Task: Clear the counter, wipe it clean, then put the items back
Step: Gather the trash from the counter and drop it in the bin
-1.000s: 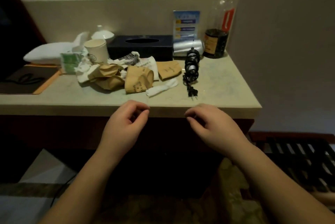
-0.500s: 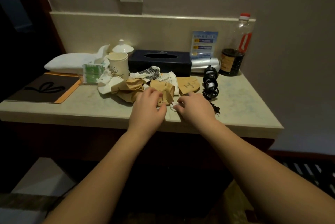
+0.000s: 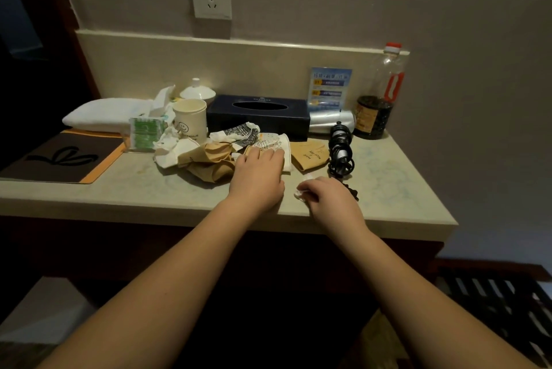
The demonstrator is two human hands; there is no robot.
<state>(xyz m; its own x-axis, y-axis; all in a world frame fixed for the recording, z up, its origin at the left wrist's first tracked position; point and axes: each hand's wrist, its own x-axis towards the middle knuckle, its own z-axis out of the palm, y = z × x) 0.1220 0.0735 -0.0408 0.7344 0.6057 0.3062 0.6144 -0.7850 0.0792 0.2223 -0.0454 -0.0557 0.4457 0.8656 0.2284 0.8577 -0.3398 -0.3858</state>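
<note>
My right hand [image 3: 331, 198] pinches a crumpled white tissue [image 3: 299, 193]; my left hand [image 3: 257, 177] lies flat-fingered on the flattened white printed paper cup [image 3: 276, 146], directly ahead, nearer.

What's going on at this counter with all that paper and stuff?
A person is starting to clear a cluttered counter. The left hand rests on a printed paper cup lying on its side among crumpled brown paper. The right hand grips a small white wad of tissue near the front edge. A tissue box, an upright smiley cup, a coiled black cord and a dark bottle remain on the counter, and no wiping is under way.
</note>
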